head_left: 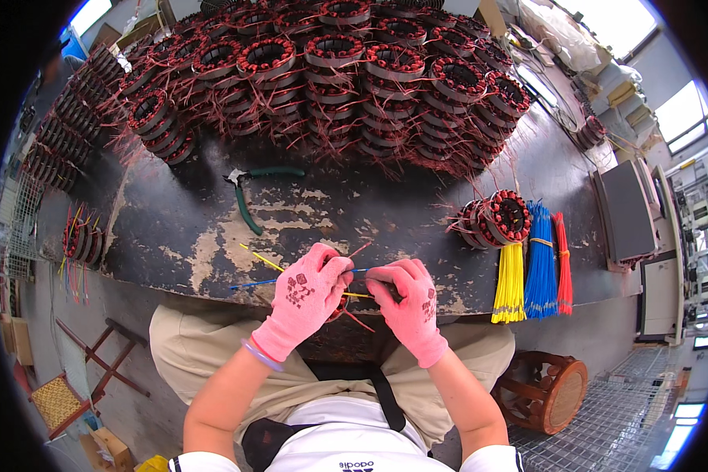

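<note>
My left hand [303, 291], in a pink work glove with dark print, is closed around a small motor stator at the table's front edge. Only bits of the stator's red winding [338, 308] show beneath the fingers. A yellow wire [259, 257] and a blue wire [252, 284] stick out to the left of this hand. My right hand [409, 303], gloved alike, is pinched on wire ends just to the right. Short lengths of blue and yellow wire span the gap between both hands. The right fingertips partly hide what they grip.
Stacked stators [334, 51] with red windings fill the table's back. Green-handled cutting pliers [248, 197] lie splayed at mid-left. On the right, several stators [505, 218] lie beside yellow [509, 283], blue [541, 263] and red wire bundles [563, 263]. A wooden stool [543, 391] stands below right.
</note>
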Tool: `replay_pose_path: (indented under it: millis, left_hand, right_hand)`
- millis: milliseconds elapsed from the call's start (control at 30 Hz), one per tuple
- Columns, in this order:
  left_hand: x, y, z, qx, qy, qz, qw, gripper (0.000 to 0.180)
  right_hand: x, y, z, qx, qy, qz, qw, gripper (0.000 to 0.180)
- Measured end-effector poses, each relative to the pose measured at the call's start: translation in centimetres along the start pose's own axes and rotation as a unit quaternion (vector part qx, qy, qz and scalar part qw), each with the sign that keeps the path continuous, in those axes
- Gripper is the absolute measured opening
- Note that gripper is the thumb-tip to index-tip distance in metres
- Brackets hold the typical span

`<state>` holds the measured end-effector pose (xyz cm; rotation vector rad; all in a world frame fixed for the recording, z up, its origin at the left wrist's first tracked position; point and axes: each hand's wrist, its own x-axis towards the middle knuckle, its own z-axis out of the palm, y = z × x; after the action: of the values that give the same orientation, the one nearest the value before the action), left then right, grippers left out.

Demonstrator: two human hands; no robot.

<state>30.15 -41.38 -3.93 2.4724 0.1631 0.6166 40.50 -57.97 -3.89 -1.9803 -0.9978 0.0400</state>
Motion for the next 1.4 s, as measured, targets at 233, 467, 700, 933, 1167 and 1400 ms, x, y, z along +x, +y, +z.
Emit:
replay_pose_path:
  millis: [233, 467, 700, 933, 1167, 1400]
  left_hand:
    - [0.7, 0.5, -1.0, -0.001, -0.035, 0.03, 0.999, 0.017]
    - [0.8, 1.0, -0.9, -0.013, -0.052, -0.009, 0.998, 0.013]
    - [0.3, 0.8, -0.2, -0.027, -0.045, -0.014, 0.999, 0.017]
    - [0.1, 0.7, 0.5, -0.03, -0.034, -0.002, 0.999, 0.017]
    - [0.2, 0.5, 0.7, -0.047, -0.031, -0.005, 0.998, 0.015]
    - [0.2, 0.5, 0.5, -0.048, -0.055, 0.007, 0.997, 0.017]
  right_hand:
    - [1.4, 0.0, -0.8, 0.039, -0.045, -0.037, 0.998, 0.014]
    - [1.8, -0.2, -1.1, 0.108, -0.105, 0.063, 0.986, 0.013]
    - [3.3, -2.1, -2.5, 0.181, -0.185, 0.218, 0.941, 0.012]
    - [2.7, -0.2, -2.2, 0.17, -0.159, 0.251, 0.94, 0.024]
    - [1.0, 1.1, -1.9, -0.251, -0.109, -0.204, 0.94, 0.045]
    - [2.5, 2.3, -2.3, 0.293, -0.341, 0.307, 0.839, 0.018]
